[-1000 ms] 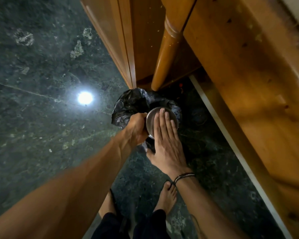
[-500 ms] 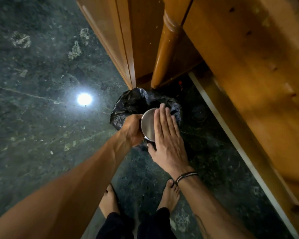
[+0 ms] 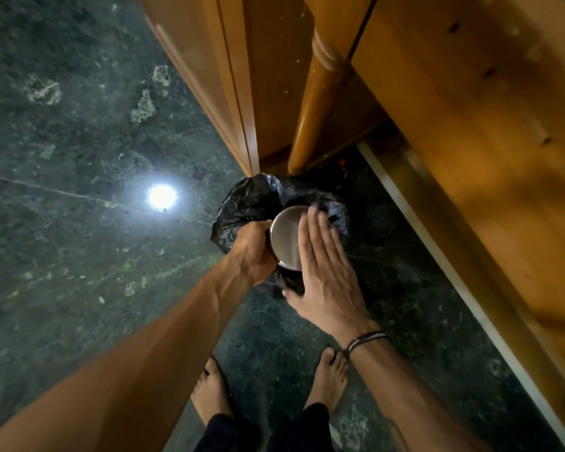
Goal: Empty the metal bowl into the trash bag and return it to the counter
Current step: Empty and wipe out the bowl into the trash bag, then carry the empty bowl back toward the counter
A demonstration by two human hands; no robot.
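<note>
The metal bowl (image 3: 284, 238) is turned upside down over the black trash bag (image 3: 252, 199), its shiny base facing up at me. My left hand (image 3: 253, 251) grips the bowl by its left side. My right hand (image 3: 323, 269) lies flat with fingers together against the right half of the bowl's base. The bag's mouth and whatever falls from the bowl are hidden under the bowl and my hands.
The bag stands on a dark green stone floor (image 3: 79, 239) with a bright lamp reflection (image 3: 162, 195). A wooden cabinet door (image 3: 209, 76), a turned wooden post (image 3: 323, 93) and a wooden cabinet front (image 3: 470, 125) rise just behind and right. My bare feet (image 3: 330, 376) are below.
The bowl has tipped a little further toward my left hand. My right hand has slid slightly to the right on the base, staying flat.
</note>
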